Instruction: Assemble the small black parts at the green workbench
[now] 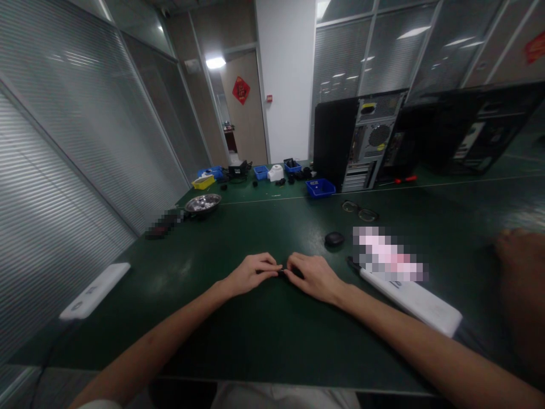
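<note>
Above the green table (pixel 179 318), my left hand (pixel 254 274) and my right hand (pixel 313 275) almost meet fingertip to fingertip. Between them is a small dark piece (pixel 281 271), too small to name. Thumb and fingers of my left hand pinch one end of it. My right hand's fingers are closed at its other end, covering part of it. A black rounded object, like a small case or mouse (pixel 334 239), lies beyond my right hand. Beside my right forearm rests a long white device (pixel 415 301) with a dark cable end.
A metal bowl (pixel 202 204), a blue tray (pixel 321 188), glasses (pixel 360 211) and a computer case (pixel 360 142) stand farther back. Another white device (pixel 96 289) lies left. At the right edge is another person's blurred arm (pixel 522 272). Small bins line the back.
</note>
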### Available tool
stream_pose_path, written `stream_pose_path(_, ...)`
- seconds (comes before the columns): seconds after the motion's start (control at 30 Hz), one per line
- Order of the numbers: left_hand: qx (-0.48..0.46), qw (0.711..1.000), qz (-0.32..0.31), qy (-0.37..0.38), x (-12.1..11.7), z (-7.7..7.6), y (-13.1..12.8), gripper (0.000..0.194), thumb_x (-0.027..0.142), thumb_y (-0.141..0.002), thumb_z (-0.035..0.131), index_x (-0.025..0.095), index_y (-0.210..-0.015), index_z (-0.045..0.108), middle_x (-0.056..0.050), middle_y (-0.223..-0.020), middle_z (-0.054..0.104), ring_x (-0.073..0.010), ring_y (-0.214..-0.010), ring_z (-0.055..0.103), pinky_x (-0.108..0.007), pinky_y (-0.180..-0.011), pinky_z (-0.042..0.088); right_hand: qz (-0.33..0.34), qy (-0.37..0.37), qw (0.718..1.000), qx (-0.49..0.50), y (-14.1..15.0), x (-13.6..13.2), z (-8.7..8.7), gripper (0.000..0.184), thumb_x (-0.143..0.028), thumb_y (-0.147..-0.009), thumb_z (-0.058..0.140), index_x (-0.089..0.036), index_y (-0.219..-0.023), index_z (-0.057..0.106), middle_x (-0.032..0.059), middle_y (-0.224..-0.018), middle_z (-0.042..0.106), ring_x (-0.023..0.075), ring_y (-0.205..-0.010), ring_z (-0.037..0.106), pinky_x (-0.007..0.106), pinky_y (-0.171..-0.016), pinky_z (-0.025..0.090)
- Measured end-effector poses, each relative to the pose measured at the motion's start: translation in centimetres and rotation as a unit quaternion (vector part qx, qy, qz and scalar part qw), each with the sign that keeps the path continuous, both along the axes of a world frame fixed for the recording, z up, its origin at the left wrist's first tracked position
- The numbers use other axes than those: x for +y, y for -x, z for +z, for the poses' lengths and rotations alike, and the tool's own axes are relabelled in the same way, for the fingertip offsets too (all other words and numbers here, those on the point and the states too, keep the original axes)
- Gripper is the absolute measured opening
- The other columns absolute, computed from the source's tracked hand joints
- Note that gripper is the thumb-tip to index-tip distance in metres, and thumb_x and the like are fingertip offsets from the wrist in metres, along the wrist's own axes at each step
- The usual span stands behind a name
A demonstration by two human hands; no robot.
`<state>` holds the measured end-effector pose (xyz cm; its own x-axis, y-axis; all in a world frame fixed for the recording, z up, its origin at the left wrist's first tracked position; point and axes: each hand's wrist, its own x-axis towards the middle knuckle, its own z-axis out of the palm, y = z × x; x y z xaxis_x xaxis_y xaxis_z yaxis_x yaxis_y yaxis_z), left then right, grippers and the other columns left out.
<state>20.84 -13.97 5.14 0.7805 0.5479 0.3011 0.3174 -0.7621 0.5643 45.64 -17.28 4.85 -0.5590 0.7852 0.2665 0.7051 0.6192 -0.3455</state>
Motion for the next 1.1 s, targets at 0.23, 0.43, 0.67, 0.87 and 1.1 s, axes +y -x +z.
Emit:
stream_pose_path(0.23, 0.009, 1.000, -0.011, -0.009, -0.18, 0.44, 0.10, 0.028, 0.029, -0.101, 0.053, 0.024, -0.123, 0.071, -0.007, -0.111, 0.063, -0.0167, -0.099, 0.060, -0.031, -0.087, 0.049, 0.005, -0.004, 1.000, 0.012, 0.15, -0.10, -0.08, 0.020, -0.037, -0.101, 0.048, -0.022, -0.100, 0.061, 0.0017, -0.095, 0.065, 0.0144, -0.077, 0.059, 0.027, -0.067, 0.036)
stream_pose_path(0.43, -0.027, 0.999, 0.017, -0.014, -0.13, -0.02, -0.11, 0.028, 0.030, -0.101, 0.054, 0.022, -0.119, 0.072, -0.008, -0.108, 0.064, -0.0168, -0.097, 0.061, -0.030, -0.085, 0.049, 0.000, 0.008, 0.999, 0.043, 0.08, 0.00, 0.08, 0.022, -0.038, -0.103, 0.045, -0.021, -0.100, 0.059, 0.0018, -0.094, 0.064, 0.0139, -0.074, 0.058, 0.027, -0.066, 0.037)
stream_pose_path(0.67, -0.001, 1.000, -0.002, -0.018, -0.40, 0.13, -0.10, 0.029, 0.029, -0.101, 0.052, 0.023, -0.123, 0.071, -0.008, -0.110, 0.063, -0.0172, -0.099, 0.060, -0.031, -0.087, 0.049, 0.001, -0.004, 1.000, 0.012, 0.24, 0.04, -0.28, 0.021, -0.038, -0.101, 0.048, -0.021, -0.098, 0.060, 0.0028, -0.094, 0.065, 0.0150, -0.076, 0.059, 0.027, -0.067, 0.036)
stream_pose_path(0.87, -0.031, 0.999, 0.001, 0.011, -0.23, 0.35, -0.05, 0.028, 0.029, -0.101, 0.054, 0.022, -0.122, 0.071, -0.008, -0.109, 0.063, -0.0165, -0.098, 0.060, -0.030, -0.086, 0.049, 0.008, 0.020, 0.998, 0.059, -0.06, 0.19, -0.03, 0.021, -0.038, -0.102, 0.049, -0.021, -0.099, 0.061, 0.0010, -0.092, 0.065, 0.0133, -0.074, 0.058, 0.026, -0.067, 0.038)
stream_pose_path(1.1, 0.014, 1.000, -0.014, -0.011, -0.40, 0.40, -0.06, 0.029, 0.029, -0.102, 0.051, 0.024, -0.123, 0.071, -0.008, -0.111, 0.062, -0.0168, -0.099, 0.060, -0.031, -0.087, 0.049, -0.001, 0.004, 1.000, 0.006, 0.36, -0.17, 0.34, 0.018, -0.035, -0.100, 0.050, -0.022, -0.100, 0.062, 0.0021, -0.095, 0.065, 0.0148, -0.078, 0.060, 0.028, -0.067, 0.037)
